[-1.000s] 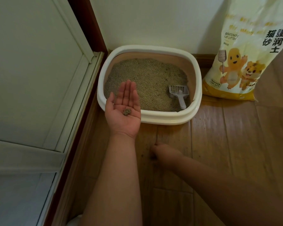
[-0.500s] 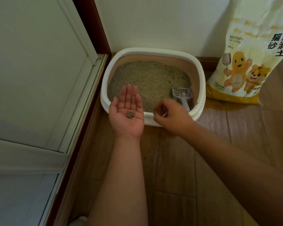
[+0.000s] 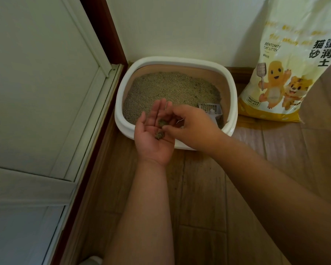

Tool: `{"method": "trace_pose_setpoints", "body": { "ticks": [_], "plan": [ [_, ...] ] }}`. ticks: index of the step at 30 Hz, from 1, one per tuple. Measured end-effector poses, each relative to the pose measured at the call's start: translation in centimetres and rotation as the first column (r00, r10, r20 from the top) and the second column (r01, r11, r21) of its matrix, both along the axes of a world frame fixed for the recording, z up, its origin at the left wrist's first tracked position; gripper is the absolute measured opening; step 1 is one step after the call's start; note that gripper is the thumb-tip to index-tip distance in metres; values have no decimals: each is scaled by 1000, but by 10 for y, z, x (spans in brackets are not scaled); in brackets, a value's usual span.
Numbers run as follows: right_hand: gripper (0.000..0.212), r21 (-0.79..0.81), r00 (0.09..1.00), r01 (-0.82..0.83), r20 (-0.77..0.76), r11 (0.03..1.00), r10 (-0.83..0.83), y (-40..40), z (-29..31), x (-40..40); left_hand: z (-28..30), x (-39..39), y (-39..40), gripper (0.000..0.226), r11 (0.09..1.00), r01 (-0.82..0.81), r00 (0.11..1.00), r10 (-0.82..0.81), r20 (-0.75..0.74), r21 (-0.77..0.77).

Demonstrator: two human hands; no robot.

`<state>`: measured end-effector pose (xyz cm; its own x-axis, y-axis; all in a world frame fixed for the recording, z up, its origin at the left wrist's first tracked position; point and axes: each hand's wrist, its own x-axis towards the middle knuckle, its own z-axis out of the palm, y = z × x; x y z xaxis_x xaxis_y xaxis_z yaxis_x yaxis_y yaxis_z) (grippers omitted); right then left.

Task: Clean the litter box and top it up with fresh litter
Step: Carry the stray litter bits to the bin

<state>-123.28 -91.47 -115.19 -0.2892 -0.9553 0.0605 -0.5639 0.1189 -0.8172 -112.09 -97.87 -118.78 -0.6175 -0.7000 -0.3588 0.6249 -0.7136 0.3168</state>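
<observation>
Left hand: the left hand (image 3: 155, 138) is held palm up, fingers straight and together, over the near rim of the litter box.
Palm load: two small dark clumps (image 3: 160, 135) of litter are carried on the flat palm, one near the middle and one nearer the fingers.
Right hand: the right hand (image 3: 191, 127) is brought in over the left palm, its fingers curled downward; its fingertips (image 3: 165, 129) are set right at the upper clump, though whether it is pinched cannot be told.
Litter box: the white-rimmed litter box (image 3: 232, 96) is set on the floor against the wall, in the corner beside the door frame, filled with grey-beige litter (image 3: 170, 87).
Scoop: a grey slotted scoop (image 3: 210, 109) is left lying in the litter at the right side of the box, partly hidden behind the right hand.
Litter bag: a yellow and white litter bag (image 3: 287, 73), printed with cartoon animals, is stood upright just to the right of the box, against the wall.
Floor: wooden floor (image 3: 199, 197) planks are seen under both forearms.
Door: a pale panelled door (image 3: 36, 83) is seen along the left.
</observation>
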Motion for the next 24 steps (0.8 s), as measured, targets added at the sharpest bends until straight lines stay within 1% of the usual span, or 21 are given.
{"method": "trace_pose_setpoints", "body": {
  "ticks": [4,8,10,12,13,14,16,18,20,22,24],
  "plan": [
    [30,-14,997,-31,-70,999,30,-3,4,3,3,-2,-1,51,1000,3,1000,-3,-15,-13],
    [31,-22,998,-24,-62,999,23,-5,7,4,5,-3,-3,50,1000,2,1000,-2,-29,-17],
    [26,-66,1000,9,16,998,-7,-5,9,2,5,-1,-4,47,1000,-19,999,19,-39,0],
    [16,-121,984,108,157,987,-88,-4,11,-2,7,3,-7,44,996,-73,994,77,-82,51],
    [12,-138,972,172,186,975,-145,-4,12,-4,8,6,-10,43,991,-102,986,111,-121,81],
    [10,-134,964,223,178,965,-198,-4,11,-8,10,9,-13,42,987,-125,977,141,-162,101],
    [9,-34,960,246,145,969,-239,-4,5,-14,14,14,-20,43,983,-149,963,168,-209,103],
    [15,140,980,166,82,976,-179,-4,-5,-15,19,16,-25,42,984,-153,964,169,-204,90],
    [15,270,999,39,-43,962,-29,-2,-24,-7,23,18,-28,41,986,-146,968,159,-193,81],
    [9,354,978,-73,-158,932,137,2,-49,7,27,21,-31,41,987,-142,967,154,-202,74],
    [11,455,953,-150,-170,878,251,8,-81,24,27,27,-35,40,986,-152,965,164,-205,70]
  ]
}}
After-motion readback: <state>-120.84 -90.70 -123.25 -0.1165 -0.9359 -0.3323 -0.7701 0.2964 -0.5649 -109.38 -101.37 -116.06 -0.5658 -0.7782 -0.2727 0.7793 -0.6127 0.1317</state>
